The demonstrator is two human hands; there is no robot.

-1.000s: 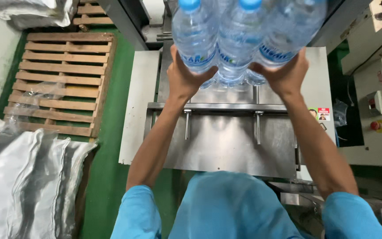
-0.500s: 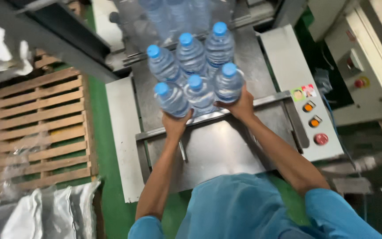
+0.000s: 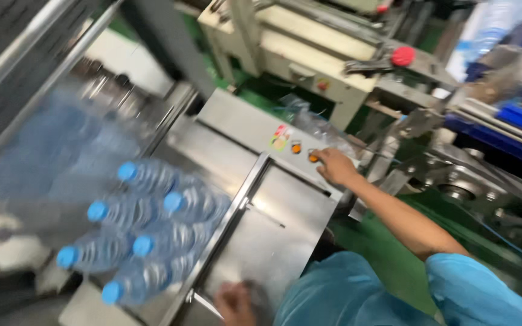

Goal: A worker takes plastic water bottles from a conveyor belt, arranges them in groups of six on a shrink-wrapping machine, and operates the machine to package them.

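Observation:
A group of several clear water bottles with blue caps lies on the steel machine bed, left of a raised metal bar. My right hand reaches to the control panel and touches an orange button. My left hand rests on the steel plate at the bottom of the view, holding nothing, close to the bottles but apart from them. More bottles show blurred farther into the machine on the left.
A beige machine housing with a red knob stands behind the panel. Crumpled clear plastic film lies beside the panel. Blue crates sit at the right. The floor is green.
Both hands have let go of the bottle group, which now lies on the machine bed. My right hand moved to the button panel, my left dropped to the plate. The view swung right.

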